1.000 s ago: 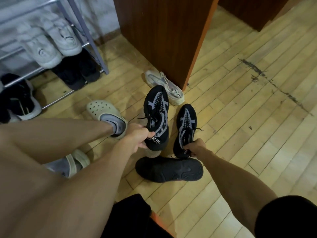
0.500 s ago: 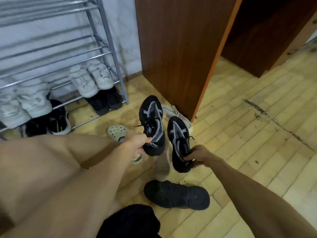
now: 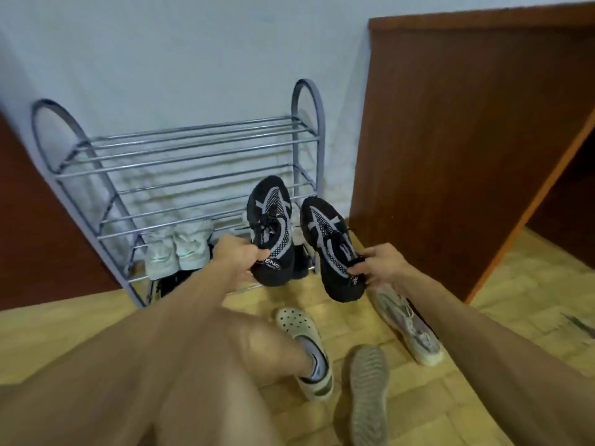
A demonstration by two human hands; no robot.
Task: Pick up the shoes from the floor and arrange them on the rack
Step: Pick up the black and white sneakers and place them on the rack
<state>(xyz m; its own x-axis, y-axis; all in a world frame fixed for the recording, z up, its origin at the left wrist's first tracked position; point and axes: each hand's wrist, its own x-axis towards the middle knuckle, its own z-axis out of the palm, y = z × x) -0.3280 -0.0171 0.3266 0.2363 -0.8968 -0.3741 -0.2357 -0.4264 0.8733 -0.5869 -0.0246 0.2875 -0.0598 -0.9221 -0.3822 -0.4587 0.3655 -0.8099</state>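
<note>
- We hold one black shoe per hand: left hand [image 3: 236, 257] fingers closed on left shoe [image 3: 270, 230] heel, right hand [image 3: 383, 263] fingers pinching right shoe [image 3: 331, 249] collar.
- Rack [image 3: 180, 162] lies just beyond the fingers.
- Risk: the heel-only grips may slip, or toes may catch a rail.

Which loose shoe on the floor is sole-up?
The grey shoe nearest the camera: its tread faces up. The pale sneaker beside it lies with laces showing.

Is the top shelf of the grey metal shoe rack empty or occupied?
Empty. Only bare bars show on the top shelf of the grey metal shoe rack; the pale sneakers sit on a lower shelf.
</note>
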